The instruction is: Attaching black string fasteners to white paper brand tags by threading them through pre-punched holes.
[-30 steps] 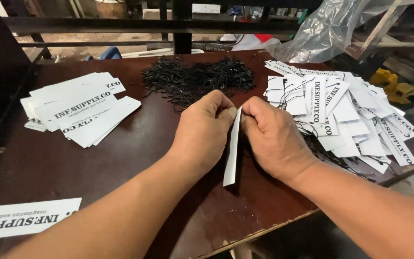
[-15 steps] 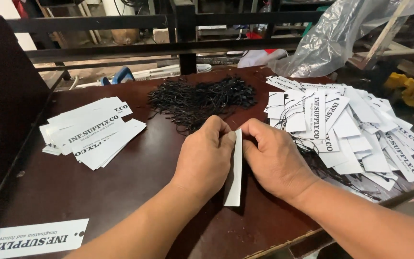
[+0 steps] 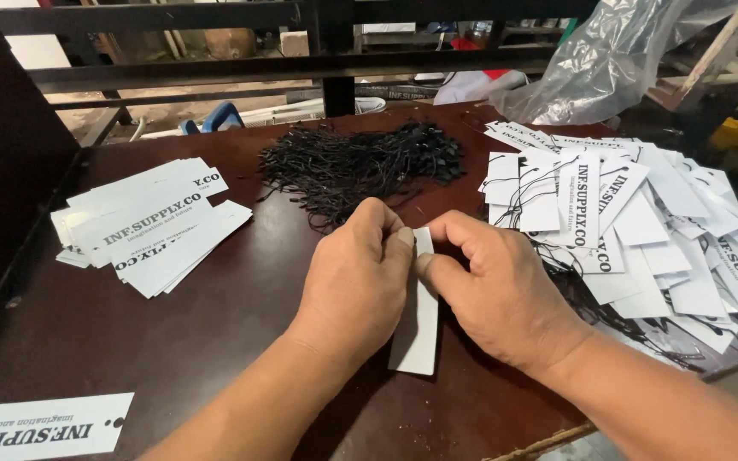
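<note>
Both hands centre frame: left hand (image 3: 360, 277) and right hand (image 3: 499, 286) pinch 1 tag (image 3: 417, 320) at its top, steadying it upright. Strings (image 3: 356, 162) lie just above, within reach.

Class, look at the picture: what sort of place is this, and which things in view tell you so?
Probably a small workshop bench for hand-assembling paper hang tags. Both hands, left hand and right hand, hold a white tag, between a plain tag stack, a black string heap and strung tags.
</note>
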